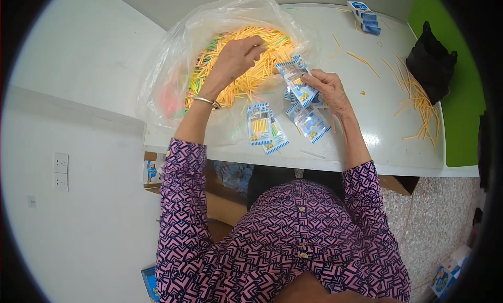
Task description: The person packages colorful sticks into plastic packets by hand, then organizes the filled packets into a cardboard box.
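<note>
My left hand (237, 59) is over a big heap of thin yellow sticks (257, 83), some of them green or pink, inside a clear plastic bag (162, 78). Its fingers are bent together; whatever they pinch is too small to make out. In my right hand (331, 91) is a small blue and white packet (295, 78) with yellow sticks showing through its clear part. Below that hand, more packets (309, 122) lie overlapping on the white table (367, 130). Closer to the front edge, between my hands, rest two filled packets (259, 126), one partly covering the other.
Loose yellow sticks (422, 112) are strewn along the table's right side, beside a black plastic bag (430, 62). A stack of blue and white packets (365, 19) stands at the back right. A wall with sockets (61, 172) is on the left. Cardboard boxes (399, 183) sit below the table.
</note>
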`<state>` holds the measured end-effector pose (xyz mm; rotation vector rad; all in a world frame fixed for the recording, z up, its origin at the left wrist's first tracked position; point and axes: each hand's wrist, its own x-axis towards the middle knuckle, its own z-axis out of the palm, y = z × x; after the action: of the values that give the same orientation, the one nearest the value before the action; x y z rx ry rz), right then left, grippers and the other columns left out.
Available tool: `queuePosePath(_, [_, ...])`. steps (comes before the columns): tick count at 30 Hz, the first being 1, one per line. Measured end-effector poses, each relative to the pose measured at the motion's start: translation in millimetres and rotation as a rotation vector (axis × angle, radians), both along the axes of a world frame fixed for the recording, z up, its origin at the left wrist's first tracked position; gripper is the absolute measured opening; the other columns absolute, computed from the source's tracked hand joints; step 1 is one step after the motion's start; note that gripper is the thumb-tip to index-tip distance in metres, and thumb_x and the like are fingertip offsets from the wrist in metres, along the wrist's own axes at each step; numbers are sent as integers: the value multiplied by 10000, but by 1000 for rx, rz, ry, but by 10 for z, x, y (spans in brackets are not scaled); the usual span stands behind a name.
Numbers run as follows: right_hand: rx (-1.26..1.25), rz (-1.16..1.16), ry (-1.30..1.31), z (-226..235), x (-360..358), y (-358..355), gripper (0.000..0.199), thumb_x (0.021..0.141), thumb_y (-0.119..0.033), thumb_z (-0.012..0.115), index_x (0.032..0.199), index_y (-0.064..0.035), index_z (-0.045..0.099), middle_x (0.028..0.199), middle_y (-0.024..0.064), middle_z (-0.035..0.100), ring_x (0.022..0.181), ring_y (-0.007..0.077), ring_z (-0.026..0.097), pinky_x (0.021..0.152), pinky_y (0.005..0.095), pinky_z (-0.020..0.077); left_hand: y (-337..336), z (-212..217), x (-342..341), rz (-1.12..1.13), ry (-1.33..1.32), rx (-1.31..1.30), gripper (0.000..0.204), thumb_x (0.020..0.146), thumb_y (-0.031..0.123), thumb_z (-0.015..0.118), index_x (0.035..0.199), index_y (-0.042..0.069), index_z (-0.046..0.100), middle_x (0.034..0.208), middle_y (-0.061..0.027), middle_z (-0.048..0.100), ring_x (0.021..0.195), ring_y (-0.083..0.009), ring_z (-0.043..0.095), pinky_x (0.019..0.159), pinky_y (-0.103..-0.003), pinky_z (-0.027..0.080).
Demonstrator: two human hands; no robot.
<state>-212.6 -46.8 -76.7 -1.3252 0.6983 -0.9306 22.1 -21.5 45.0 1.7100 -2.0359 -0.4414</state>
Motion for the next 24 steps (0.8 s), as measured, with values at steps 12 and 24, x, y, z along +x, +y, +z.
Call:
queuePosePath(12, [8,66,15,105,11,75,266,821,-238,679,931,4,702,797,11,630,699,60,540,627,206,412,226,178,-345,-428,-771,-378,186,772,19,545,945,38,611,919,-128,586,839,-283,603,707,-357,504])
queuePosePath(24, [187,89,-108,93,90,134,296,867,-245,632,1028,1,672,858,3,653,760,50,543,714,196,405,203,-240,-424,-260,258,-71,291,937,165,474,1170,-3,521,1102,-176,609,994,-306,602,868,-348,464])
